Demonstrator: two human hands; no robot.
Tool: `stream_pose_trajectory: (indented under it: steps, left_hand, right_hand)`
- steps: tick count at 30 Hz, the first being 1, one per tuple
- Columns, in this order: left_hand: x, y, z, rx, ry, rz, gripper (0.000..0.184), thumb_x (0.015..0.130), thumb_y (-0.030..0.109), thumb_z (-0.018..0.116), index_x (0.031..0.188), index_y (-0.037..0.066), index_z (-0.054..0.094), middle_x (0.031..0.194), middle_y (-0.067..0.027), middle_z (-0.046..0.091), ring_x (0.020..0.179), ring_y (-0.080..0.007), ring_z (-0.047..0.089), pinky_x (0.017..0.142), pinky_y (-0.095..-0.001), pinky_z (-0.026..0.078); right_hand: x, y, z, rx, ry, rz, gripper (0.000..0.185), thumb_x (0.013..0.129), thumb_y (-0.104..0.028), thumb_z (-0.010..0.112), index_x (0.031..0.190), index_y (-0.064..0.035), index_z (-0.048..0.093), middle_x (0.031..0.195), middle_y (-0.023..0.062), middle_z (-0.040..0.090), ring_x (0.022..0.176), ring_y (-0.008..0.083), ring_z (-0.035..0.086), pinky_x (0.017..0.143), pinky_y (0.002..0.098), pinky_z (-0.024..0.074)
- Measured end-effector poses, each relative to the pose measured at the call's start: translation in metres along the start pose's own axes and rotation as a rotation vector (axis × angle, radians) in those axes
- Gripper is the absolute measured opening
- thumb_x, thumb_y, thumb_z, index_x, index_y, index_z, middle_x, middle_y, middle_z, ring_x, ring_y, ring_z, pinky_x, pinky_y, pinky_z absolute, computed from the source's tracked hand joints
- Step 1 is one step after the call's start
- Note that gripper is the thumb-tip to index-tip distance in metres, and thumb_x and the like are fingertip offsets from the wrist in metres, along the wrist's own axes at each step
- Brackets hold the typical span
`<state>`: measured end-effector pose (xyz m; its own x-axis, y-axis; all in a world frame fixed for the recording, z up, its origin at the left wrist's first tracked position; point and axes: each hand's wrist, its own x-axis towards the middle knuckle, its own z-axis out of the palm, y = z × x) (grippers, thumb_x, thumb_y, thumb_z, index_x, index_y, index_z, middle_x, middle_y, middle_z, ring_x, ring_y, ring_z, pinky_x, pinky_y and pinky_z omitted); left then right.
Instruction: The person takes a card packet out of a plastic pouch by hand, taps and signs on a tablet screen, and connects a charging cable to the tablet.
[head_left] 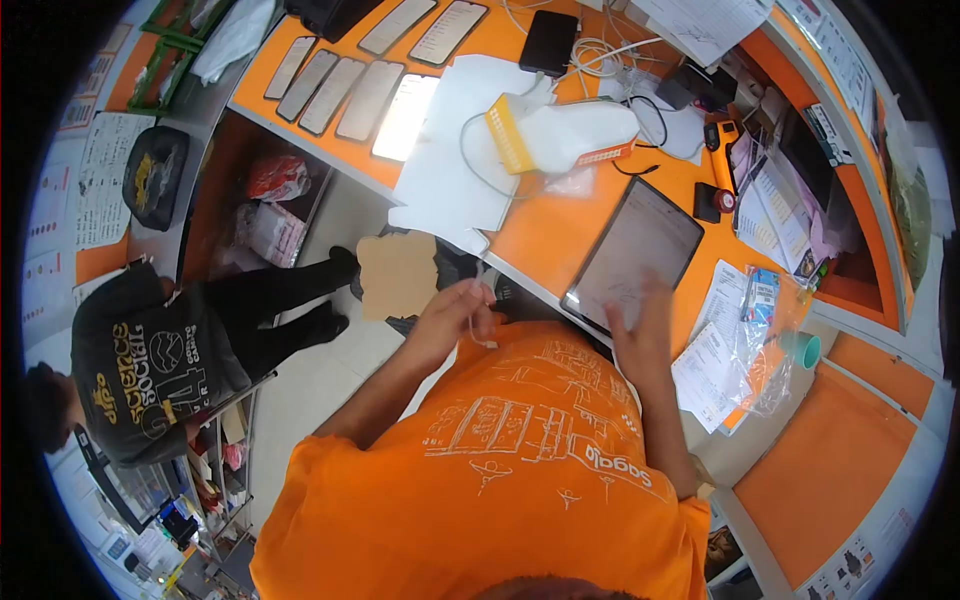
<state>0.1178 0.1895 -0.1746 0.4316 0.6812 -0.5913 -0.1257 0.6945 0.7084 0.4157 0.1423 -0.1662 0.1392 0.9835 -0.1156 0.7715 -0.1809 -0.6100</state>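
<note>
My left hand (456,318) is closed on a white cable (478,334), whose end hangs below the fingers, just off the desk's front edge. Over the lower part of a dark-framed tablet (640,240) is my right hand (643,318), its fingers apart and slightly blurred, holding nothing. Whether its fingertips touch the screen I cannot tell. The tablet lies flat and tilted on the orange desk (540,235). White paper (455,150) is spread to its left, with a white and yellow package (560,135) on top.
Several phones (350,100) lie at the desk's left. Coiled cables (600,58), a black device (548,42) and a yellow-black tool (720,150) are at the back. Papers (708,375) and a green cup (800,349) sit right. Another person (160,350) stands at the left.
</note>
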Motion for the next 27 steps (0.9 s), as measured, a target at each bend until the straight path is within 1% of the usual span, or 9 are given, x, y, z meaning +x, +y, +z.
stream_pose_trajectory:
  steps: [5, 8, 9, 12, 15, 21, 23, 25, 27]
  left_hand:
    - [-0.019, 0.055, 0.059, 0.116, -0.456, 0.046, 0.029, 0.108, 0.029, 0.042, 0.106, 0.004, 0.056, 0.086, -0.0069, 0.064, 0.085, -0.0143, 0.061, 0.081, -0.0305, 0.046]
    - [-0.022, 0.07, 0.068, 0.12, -0.511, 0.181, 0.028, 0.108, 0.028, 0.043, 0.108, 0.003, 0.056, 0.097, -0.0085, 0.067, 0.094, -0.0152, 0.061, 0.089, -0.0322, 0.045]
    - [-0.022, 0.073, 0.071, 0.079, -0.515, 0.2, 0.029, 0.108, 0.028, 0.044, 0.108, 0.002, 0.056, 0.1, -0.0093, 0.067, 0.096, -0.0155, 0.06, 0.091, -0.0321, 0.044]
    - [-0.019, 0.071, 0.074, 0.015, -0.505, 0.255, 0.029, 0.107, 0.029, 0.046, 0.106, 0.002, 0.057, 0.106, -0.0121, 0.066, 0.104, -0.0184, 0.059, 0.095, -0.034, 0.044]
    - [-0.012, 0.061, 0.068, 0.124, -0.48, 0.289, 0.027, 0.105, 0.027, 0.05, 0.104, 0.003, 0.06, 0.11, -0.0139, 0.064, 0.111, -0.0221, 0.059, 0.096, -0.0371, 0.045]
    - [0.0, 0.031, 0.068, 0.478, -0.526, 0.001, 0.02, 0.1, 0.014, 0.058, 0.111, 0.0, 0.068, 0.119, -0.011, 0.064, 0.116, -0.0187, 0.058, 0.1, -0.0318, 0.043]
    - [0.003, 0.025, 0.081, 0.417, -0.515, -0.126, 0.023, 0.098, 0.01, 0.059, 0.116, 0.0, 0.068, 0.121, -0.0101, 0.065, 0.116, -0.0184, 0.058, 0.101, -0.0314, 0.043]
    - [0.018, 0.014, 0.073, 0.576, -0.595, -0.058, 0.023, 0.099, 0.01, 0.058, 0.117, 0.0, 0.069, 0.122, -0.0098, 0.066, 0.115, -0.0188, 0.059, 0.101, -0.0324, 0.043]
    - [0.025, 0.013, 0.077, 0.69, -0.66, -0.045, 0.022, 0.1, 0.01, 0.057, 0.116, 0.0, 0.069, 0.118, -0.0096, 0.069, 0.114, -0.0197, 0.06, 0.103, -0.0334, 0.043]
  right_hand:
    - [0.017, -0.052, -0.002, 0.444, -0.586, -0.072, 0.039, 0.099, -0.023, 0.059, 0.129, 0.0021, 0.056, 0.106, 0.0161, 0.063, 0.103, 0.0287, 0.061, 0.094, 0.0386, 0.0471]
    - [0.014, -0.068, -0.014, 0.821, -0.898, 0.09, 0.034, 0.1, -0.021, 0.056, 0.126, 0.0013, 0.057, 0.106, 0.012, 0.065, 0.1, 0.0207, 0.062, 0.091, 0.0332, 0.0484]
    - [0.006, -0.064, -0.01, 0.898, -0.844, 0.108, 0.033, 0.102, -0.022, 0.055, 0.124, 0.0022, 0.059, 0.106, 0.0082, 0.065, 0.102, 0.0148, 0.061, 0.091, 0.0288, 0.0476]
    - [-0.007, -0.061, -0.018, 1.218, -0.737, 0.134, 0.03, 0.102, -0.02, 0.058, 0.121, 0.002, 0.06, 0.103, 0.0082, 0.067, 0.1, 0.0148, 0.063, 0.089, 0.0286, 0.0499]
    - [-0.024, -0.041, -0.029, 1.225, -0.708, 0.205, 0.027, 0.099, -0.016, 0.062, 0.12, 0.0009, 0.06, 0.099, 0.0085, 0.069, 0.094, 0.0147, 0.067, 0.086, 0.0296, 0.0528]
    - [-0.06, 0.001, -0.015, 1.325, -0.061, 0.447, 0.015, 0.097, -0.014, 0.066, 0.103, -0.0005, 0.062, 0.095, 0.009, 0.072, 0.083, 0.0148, 0.069, 0.074, 0.0262, 0.0524]
    - [-0.069, 0.022, -0.005, 1.34, 0.038, 0.438, 0.013, 0.096, -0.014, 0.066, 0.1, -0.0021, 0.062, 0.097, 0.0087, 0.072, 0.082, 0.0142, 0.068, 0.072, 0.0248, 0.0508]
    - [-0.077, 0.041, 0.008, 1.26, 0.104, 0.368, 0.014, 0.098, -0.017, 0.065, 0.103, -0.004, 0.062, 0.1, 0.009, 0.071, 0.083, 0.0131, 0.066, 0.073, 0.0254, 0.0495]
    - [-0.081, 0.029, 0.0, 1.178, 0.078, 0.518, 0.017, 0.099, -0.018, 0.063, 0.106, -0.0023, 0.064, 0.102, 0.0085, 0.071, 0.089, 0.014, 0.065, 0.078, 0.0268, 0.0498]
